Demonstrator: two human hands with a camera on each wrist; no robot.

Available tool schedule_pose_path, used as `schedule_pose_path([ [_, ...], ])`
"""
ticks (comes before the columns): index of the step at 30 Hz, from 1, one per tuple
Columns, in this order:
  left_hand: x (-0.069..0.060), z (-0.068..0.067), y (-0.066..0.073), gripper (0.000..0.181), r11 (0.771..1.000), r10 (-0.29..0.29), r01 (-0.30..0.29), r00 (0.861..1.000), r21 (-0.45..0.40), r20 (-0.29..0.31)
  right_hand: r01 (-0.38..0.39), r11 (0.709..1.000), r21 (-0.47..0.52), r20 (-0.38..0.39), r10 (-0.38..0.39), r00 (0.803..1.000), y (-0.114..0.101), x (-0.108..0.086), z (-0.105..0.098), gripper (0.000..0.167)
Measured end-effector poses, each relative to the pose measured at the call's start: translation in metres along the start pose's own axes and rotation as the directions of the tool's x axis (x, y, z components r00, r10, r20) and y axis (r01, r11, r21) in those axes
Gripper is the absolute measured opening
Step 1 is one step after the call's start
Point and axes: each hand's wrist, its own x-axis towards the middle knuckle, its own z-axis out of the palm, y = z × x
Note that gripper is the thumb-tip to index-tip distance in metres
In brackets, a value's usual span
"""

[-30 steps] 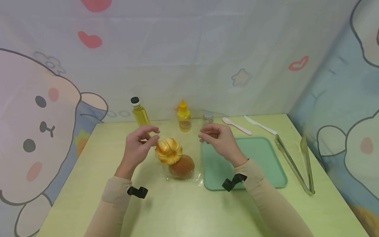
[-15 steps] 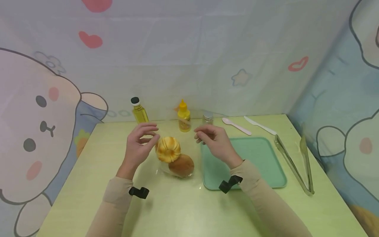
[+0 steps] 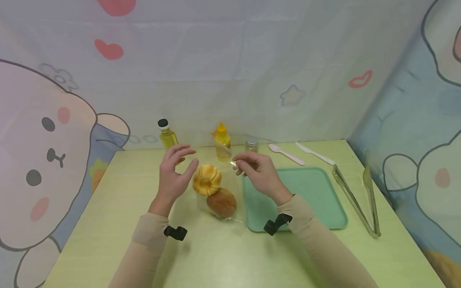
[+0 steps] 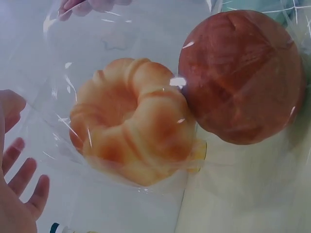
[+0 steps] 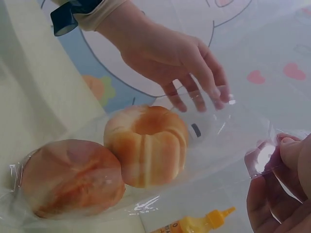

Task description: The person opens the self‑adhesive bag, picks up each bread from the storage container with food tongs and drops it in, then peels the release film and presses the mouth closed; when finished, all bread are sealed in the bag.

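A clear plastic bag (image 5: 218,145) holds a golden ring-shaped bun (image 3: 207,180) and a round brown bun (image 3: 221,203), one against the other. At the bag's edge, my right hand (image 3: 264,174) pinches the film between thumb and fingers; the right wrist view shows the crinkled film there (image 5: 265,158). My left hand (image 3: 173,178) is beside the ring-shaped bun, thumb and fingers spread apart. In the right wrist view the left hand (image 5: 167,53) has its fingertips at the bag's upper edge; whether they touch it I cannot tell.
Behind the hands stand an oil bottle (image 3: 168,138), a yellow squeeze bottle (image 3: 223,140) and a small jar (image 3: 252,145). A green tray (image 3: 306,196) lies to the right, with a pink spoon (image 3: 286,154) and white knife (image 3: 315,153) behind it and metal tongs (image 3: 354,200) beside it.
My left hand has moved slightly right and its thumb and fingers have spread apart. My right hand has shifted a little left with the film. The buns have turned slightly inside the bag.
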Motion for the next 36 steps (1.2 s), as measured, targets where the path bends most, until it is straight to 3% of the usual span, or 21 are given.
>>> schedule_pose_path([
  [3,0.002,0.008,-0.009,0.021,0.991,0.129,-0.127,0.989,0.03,-0.071,0.0,1.0,-0.005,0.005,0.0,1.0,0.0,0.0,0.0,0.017],
  [5,0.005,0.014,-0.01,0.02,0.972,0.233,-0.228,0.968,0.059,-0.092,0.003,1.0,-0.006,0.007,-0.003,1.0,0.0,0.0,0.0,0.018],
  [8,0.01,0.026,0.0,0.017,0.924,0.376,-0.373,0.926,0.082,-0.027,0.015,1.0,-0.011,0.004,-0.015,1.0,0.001,0.001,-0.001,0.02],
  [11,0.013,0.039,0.016,0.018,0.885,0.451,-0.459,0.887,0.075,0.101,0.043,0.999,-0.006,0.006,-0.043,0.999,0.001,0.002,-0.001,0.02],
  [13,0.014,0.047,0.026,0.022,0.875,0.459,-0.477,0.872,0.087,0.168,0.074,0.997,-0.003,0.013,-0.074,0.997,0.001,0.002,0.0,0.021],
  [15,0.015,0.053,0.032,0.023,0.869,0.451,-0.479,0.869,0.122,0.203,0.102,0.995,-0.004,0.021,-0.101,0.995,0.001,0.002,0.001,0.022],
  [20,0.019,0.06,0.039,0.018,0.859,0.425,-0.469,0.877,0.207,0.225,0.131,0.991,-0.038,0.032,-0.13,0.991,-0.001,0.0,0.002,0.024],
  [25,0.02,0.061,0.041,0.015,0.835,0.424,-0.486,0.867,0.259,0.26,0.145,0.983,-0.113,0.061,-0.139,0.988,-0.004,-0.002,0.002,0.022],
  [28,0.021,0.06,0.043,0.012,0.806,0.431,-0.509,0.855,0.302,0.289,0.183,0.962,-0.203,0.077,-0.17,0.982,-0.007,-0.002,0.001,0.018],
  [32,0.022,0.059,0.047,0.008,0.766,0.445,-0.537,0.84,0.354,0.31,0.263,0.912,-0.315,0.103,-0.243,0.965,-0.008,-0.001,0.001,0.011],
  [36,0.024,0.059,0.049,0.011,0.749,0.447,-0.545,0.835,0.376,0.32,0.31,0.885,-0.347,0.125,-0.284,0.951,-0.008,0.0,0.0,0.011],
])
